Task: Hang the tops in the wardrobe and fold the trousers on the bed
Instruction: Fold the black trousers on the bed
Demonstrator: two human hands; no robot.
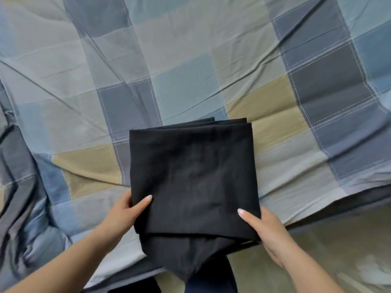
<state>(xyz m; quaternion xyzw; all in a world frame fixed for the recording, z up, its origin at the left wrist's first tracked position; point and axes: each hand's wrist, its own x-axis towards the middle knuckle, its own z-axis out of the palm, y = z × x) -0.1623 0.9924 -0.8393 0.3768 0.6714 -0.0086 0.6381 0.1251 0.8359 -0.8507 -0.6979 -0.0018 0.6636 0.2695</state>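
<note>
Head view: our left hand [124, 210] and right hand [267, 231] pinch the folded black cloth trousers [193, 174] at both sides; we'd square edges, then lay flat on the checked bedcover [190, 60].

Black trousers [190, 176] folded into a square on the checked bed [190, 60] (blue-tan patches), left hand [124, 210] and right hand [268, 231] gripping the near corners.
</note>
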